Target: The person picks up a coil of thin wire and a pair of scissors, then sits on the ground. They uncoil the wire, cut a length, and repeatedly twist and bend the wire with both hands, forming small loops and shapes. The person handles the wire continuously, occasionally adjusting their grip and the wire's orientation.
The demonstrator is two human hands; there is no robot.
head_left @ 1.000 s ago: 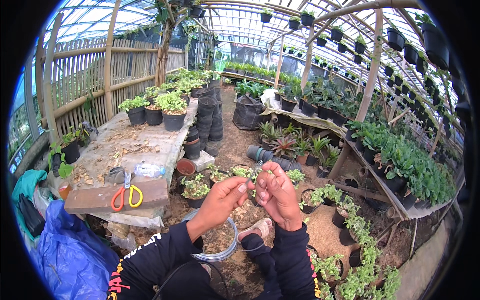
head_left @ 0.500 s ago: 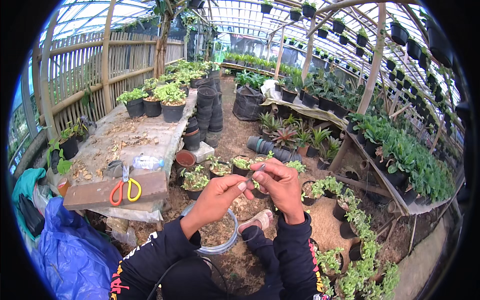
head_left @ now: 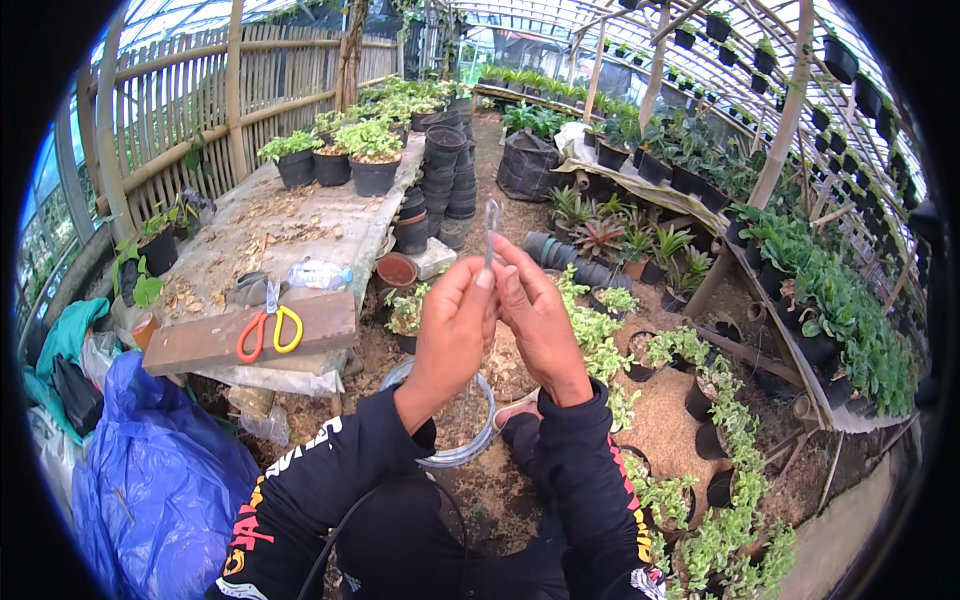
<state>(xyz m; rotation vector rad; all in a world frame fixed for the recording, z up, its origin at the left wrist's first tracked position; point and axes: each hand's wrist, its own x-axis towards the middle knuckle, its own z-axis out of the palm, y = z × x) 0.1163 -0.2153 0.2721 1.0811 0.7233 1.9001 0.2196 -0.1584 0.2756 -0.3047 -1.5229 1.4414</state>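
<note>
My left hand [head_left: 452,325] and my right hand [head_left: 540,325] meet in front of me, both closed on a thin grey wire [head_left: 491,215]. Its upper end, bent into a narrow loop, sticks up above my fingertips. Fingers and thumbs cover the part lower down. Beneath my hands a coil of similar wire [head_left: 487,420] lies on the ground by my foot, partly hidden by my left forearm.
At left, scissors [head_left: 272,312] with red and yellow handles rest on a wooden plank [head_left: 190,345] on a table [head_left: 235,240]. A blue plastic sheet [head_left: 150,450] lies below. Stacked black pots [head_left: 445,150] stand ahead; potted plants [head_left: 700,480] line the right.
Both hands have turned more upright and come closer together. The wire, slanting between the fingertips before, now points up with its loop showing. The view has shifted slightly.
</note>
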